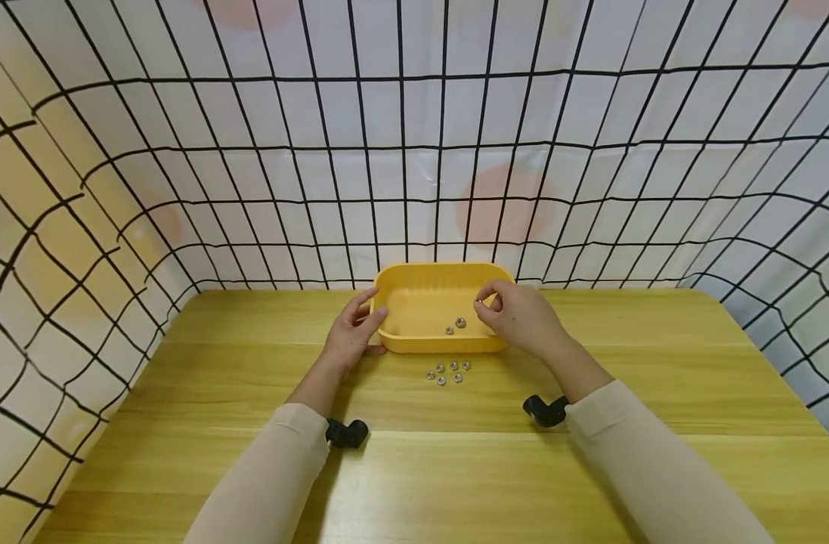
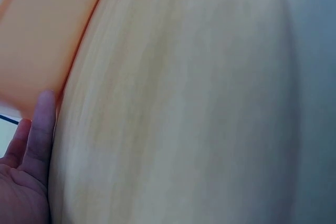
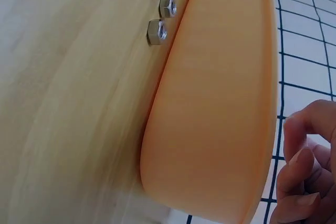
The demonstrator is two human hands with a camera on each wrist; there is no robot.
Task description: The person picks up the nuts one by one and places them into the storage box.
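A white curtain [image 1: 421, 113] and a black grid [image 1: 402, 78] filled the upper half of the head view, above a yellowish wooden bench [image 1: 455, 468]. A yellow tray [image 1: 414, 345] stood on the bench near the middle of the frame. Two nuts [image 1: 461, 323] lay inside it, toward the lower right of its floor, and six loose nuts [image 1: 441, 381] were clustered on the bench just below its front wall.

The left hand [image 1: 351, 332] gripped the tray's left end, thumb over the rim and fingers along the outside. The right hand [image 1: 523, 317] hung over the tray's right end, thumb and forefinger pinching a small shiny piece [image 1: 478, 301], too small to identify surely as a nut. The nuts in the tray lay lower left of those fingertips, near but apart from them; the bench nuts sat farther down the frame, between the two hands.

Beige sleeves [image 1: 264, 476] covered both forearms, each with a black wrist mount [image 1: 346, 434] beside its cuff.
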